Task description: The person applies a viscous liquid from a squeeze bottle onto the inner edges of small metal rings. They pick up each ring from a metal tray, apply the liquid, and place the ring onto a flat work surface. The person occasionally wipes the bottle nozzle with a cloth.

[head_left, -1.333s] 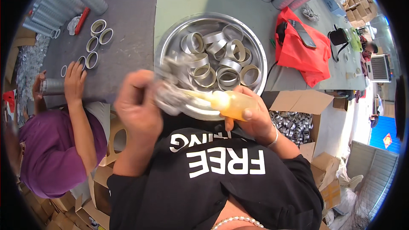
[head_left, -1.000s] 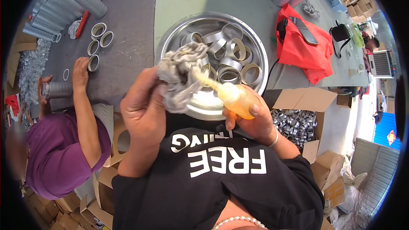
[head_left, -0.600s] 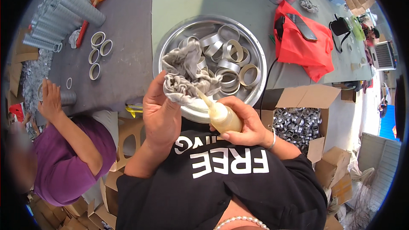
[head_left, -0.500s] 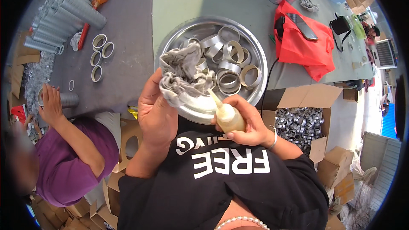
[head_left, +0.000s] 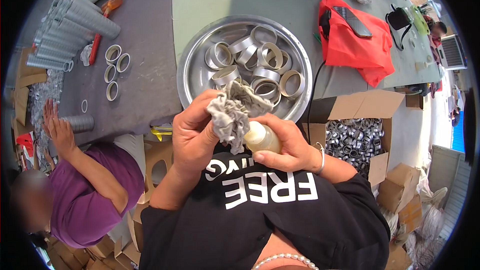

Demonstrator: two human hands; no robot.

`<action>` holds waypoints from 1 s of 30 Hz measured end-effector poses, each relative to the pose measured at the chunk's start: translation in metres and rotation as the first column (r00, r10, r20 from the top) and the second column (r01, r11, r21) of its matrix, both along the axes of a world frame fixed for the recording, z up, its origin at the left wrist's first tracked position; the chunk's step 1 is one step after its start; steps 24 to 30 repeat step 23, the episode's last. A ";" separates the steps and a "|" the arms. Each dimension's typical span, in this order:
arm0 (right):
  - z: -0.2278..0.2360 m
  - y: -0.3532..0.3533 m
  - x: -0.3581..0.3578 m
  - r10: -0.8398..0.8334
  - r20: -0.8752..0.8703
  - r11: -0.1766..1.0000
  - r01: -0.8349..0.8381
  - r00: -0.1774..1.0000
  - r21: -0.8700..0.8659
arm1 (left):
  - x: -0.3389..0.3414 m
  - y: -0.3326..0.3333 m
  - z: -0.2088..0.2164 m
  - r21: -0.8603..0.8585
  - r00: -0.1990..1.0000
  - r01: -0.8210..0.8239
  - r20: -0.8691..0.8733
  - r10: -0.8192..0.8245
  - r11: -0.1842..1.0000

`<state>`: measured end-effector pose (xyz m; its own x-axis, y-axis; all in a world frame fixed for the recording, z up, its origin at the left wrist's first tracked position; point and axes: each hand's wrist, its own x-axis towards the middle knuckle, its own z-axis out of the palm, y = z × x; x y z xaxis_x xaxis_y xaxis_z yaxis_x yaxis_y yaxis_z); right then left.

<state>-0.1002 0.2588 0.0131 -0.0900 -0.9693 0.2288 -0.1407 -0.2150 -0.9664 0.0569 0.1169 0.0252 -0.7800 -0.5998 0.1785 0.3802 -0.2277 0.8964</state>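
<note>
My left hand (head_left: 192, 132) grips a crumpled grey cloth (head_left: 230, 115), its folds spilling over the fingers. Wrapped in my right hand (head_left: 290, 145) is a squeeze bottle (head_left: 267, 139) of pale yellowish liquid, tilted toward the cloth. The bottle's tip is hidden behind the cloth, and the two touch or nearly touch. Both hands are over the near rim of a round metal basin (head_left: 187, 87). Inside the basin lie several silver metal rings (head_left: 270, 55), some upright, some flat.
A co-worker in a purple shirt (head_left: 95, 195) sits at the left, hands by a ring stack (head_left: 80, 123). A red bag (head_left: 345, 55) with a phone (head_left: 352, 21) lies right of the basin. Below it stands a cardboard box of rings (head_left: 356, 142). Ring stacks (head_left: 75, 25) and an orange-handled tool (head_left: 102, 25) are far left.
The cloth has come nearer to me, away from over the basin, and now covers the bottle's tip. The rings behind it show more fully. The co-worker's hands have shifted slightly.
</note>
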 end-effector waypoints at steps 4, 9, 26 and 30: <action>0.000 0.002 0.001 0.019 -0.063 0.999 -0.016 0.998 0.047 | -0.006 0.005 0.006 -0.133 0.999 -0.035 0.004 0.036 0.990; 0.001 0.000 0.005 0.030 0.054 0.998 -0.033 0.998 0.059 | -0.010 0.012 0.012 -0.035 0.980 -0.201 -0.025 0.200 0.979; -0.012 0.018 0.000 0.101 0.404 0.983 -0.153 0.909 0.099 | 0.029 -0.084 0.028 -0.006 0.830 -0.558 -0.030 0.558 0.830; -0.012 0.018 0.000 0.101 0.404 0.983 -0.153 0.909 0.099 | 0.029 -0.084 0.028 -0.006 0.830 -0.558 -0.030 0.558 0.830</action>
